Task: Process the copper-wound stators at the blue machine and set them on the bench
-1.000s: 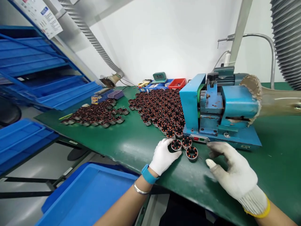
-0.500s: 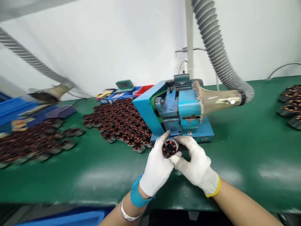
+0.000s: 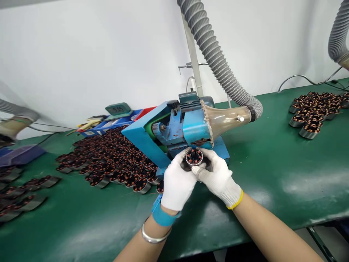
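Both my white-gloved hands hold one motor stator (image 3: 194, 157), a silver ring with a black inside and copper windings, its open face turned up toward me. My left hand (image 3: 178, 182) grips its left side, and a blue band and a metal bangle circle that wrist. From the right, my right hand (image 3: 216, 176) closes on it with the thumb at the front rim. Just behind the stator stands a blue belt machine (image 3: 195, 129). Whether the stator touches the machine, I cannot tell.
A clear funnel (image 3: 227, 120) on a grey hose (image 3: 215, 47) joins the machine's right side. Many stators (image 3: 114, 156) crowd the green table (image 3: 261, 174) at left, more stators (image 3: 313, 116) at far right. Behind are a blue bin (image 3: 109, 125) and a digital display (image 3: 118, 108).
My view has swung to the right, so the machine and hands sit further left. The stator has tipped in my hands, its face now pointing more upward, and both hands still hold it.
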Motion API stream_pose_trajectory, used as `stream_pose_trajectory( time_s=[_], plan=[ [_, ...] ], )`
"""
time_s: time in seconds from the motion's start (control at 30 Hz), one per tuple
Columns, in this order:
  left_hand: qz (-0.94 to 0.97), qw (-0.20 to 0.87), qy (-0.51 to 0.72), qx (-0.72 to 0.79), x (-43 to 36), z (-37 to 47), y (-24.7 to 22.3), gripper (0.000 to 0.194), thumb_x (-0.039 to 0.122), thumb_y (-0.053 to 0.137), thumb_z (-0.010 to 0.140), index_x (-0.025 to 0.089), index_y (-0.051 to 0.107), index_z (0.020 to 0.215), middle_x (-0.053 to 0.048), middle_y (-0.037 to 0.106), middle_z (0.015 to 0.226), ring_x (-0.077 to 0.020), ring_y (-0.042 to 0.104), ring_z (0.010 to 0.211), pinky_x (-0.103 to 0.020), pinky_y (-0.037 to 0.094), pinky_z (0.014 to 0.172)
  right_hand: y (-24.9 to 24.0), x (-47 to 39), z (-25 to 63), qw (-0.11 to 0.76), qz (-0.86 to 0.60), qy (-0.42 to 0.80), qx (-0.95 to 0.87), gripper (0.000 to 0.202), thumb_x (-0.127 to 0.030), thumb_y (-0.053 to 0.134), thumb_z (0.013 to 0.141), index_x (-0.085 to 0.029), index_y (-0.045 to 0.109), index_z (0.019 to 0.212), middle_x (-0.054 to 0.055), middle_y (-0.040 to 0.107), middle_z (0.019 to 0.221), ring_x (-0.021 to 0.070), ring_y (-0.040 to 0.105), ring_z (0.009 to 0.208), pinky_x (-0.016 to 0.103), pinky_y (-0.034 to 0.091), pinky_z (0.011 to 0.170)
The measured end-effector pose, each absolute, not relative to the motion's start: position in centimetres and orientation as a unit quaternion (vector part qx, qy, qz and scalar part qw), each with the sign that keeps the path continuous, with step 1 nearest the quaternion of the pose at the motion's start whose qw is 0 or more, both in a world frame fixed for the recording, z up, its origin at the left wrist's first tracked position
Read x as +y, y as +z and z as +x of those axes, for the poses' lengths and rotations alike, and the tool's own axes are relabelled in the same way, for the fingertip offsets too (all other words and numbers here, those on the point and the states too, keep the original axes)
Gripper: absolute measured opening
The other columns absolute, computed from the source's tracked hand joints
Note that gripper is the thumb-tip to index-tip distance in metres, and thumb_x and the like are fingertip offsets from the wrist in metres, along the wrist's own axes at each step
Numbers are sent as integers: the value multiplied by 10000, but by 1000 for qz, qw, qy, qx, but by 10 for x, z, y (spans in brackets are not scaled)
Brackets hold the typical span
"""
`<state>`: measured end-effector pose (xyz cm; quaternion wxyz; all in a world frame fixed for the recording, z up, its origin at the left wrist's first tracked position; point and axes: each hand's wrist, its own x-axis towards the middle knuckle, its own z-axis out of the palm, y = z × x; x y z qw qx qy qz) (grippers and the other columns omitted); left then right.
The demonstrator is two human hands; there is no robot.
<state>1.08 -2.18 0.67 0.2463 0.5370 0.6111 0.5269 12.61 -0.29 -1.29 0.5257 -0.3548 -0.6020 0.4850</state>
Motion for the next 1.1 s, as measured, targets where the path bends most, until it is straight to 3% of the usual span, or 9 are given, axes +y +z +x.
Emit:
stream_pose_trajectory(
  time_s=[0.1, 0.23, 0.33, 0.73, 0.97, 1.1],
  plan=[
    [563, 177, 508, 628, -15, 12, 6, 528, 332, 801, 572, 165, 628, 1043, -88, 737, 983, -265, 699, 920, -391, 563, 858, -6, 2, 126, 507, -386, 496, -590, 564, -260, 720, 678, -185, 570, 1217, 73, 649, 1168, 231, 617, 1072, 380, 501, 968],
    [593, 108, 482, 636, -7, 17, 13, 437, 353, 768, 591, 153, 640, 957, -92, 738, 911, -265, 695, 869, -372, 556, 818, 9, 4, 123, 492, -435, 504, -560, 441, -274, 694, 685, -179, 615, 1109, 46, 698, 993, 211, 669, 903, 344, 553, 855],
    [588, 106, 493, 633, -6, 18, 13, 390, 356, 738, 616, 159, 640, 939, -83, 739, 896, -256, 694, 856, -362, 556, 801, 17, 2, 121, 486, -459, 498, -552, 419, -279, 686, 689, -198, 623, 1094, 31, 701, 966, 204, 673, 893, 337, 555, 852],
    [604, 91, 491, 621, -14, 9, -7, 431, 319, 707, 608, 170, 636, 1006, -88, 734, 969, -268, 688, 921, -386, 546, 861, 16, 2, 132, 426, -446, 434, -657, 622, -279, 711, 654, -192, 572, 1254, 90, 595, 1237, 253, 583, 1143, 402, 470, 1021],
    [598, 84, 481, 635, -7, 11, 3, 386, 307, 687, 619, 171, 641, 977, -75, 738, 925, -263, 690, 893, -365, 548, 824, 17, 8, 124, 445, -473, 485, -586, 473, -277, 729, 661, -209, 614, 1114, 34, 706, 1011, 206, 684, 928, 344, 562, 873],
    [617, 93, 470, 624, -3, 14, 13, 367, 306, 706, 618, 169, 641, 952, -76, 737, 911, -257, 690, 864, -355, 544, 806, 18, 9, 123, 462, -480, 461, -586, 398, -325, 701, 708, -213, 629, 1083, 35, 710, 991, 202, 686, 909, 341, 563, 854]
  ],
)
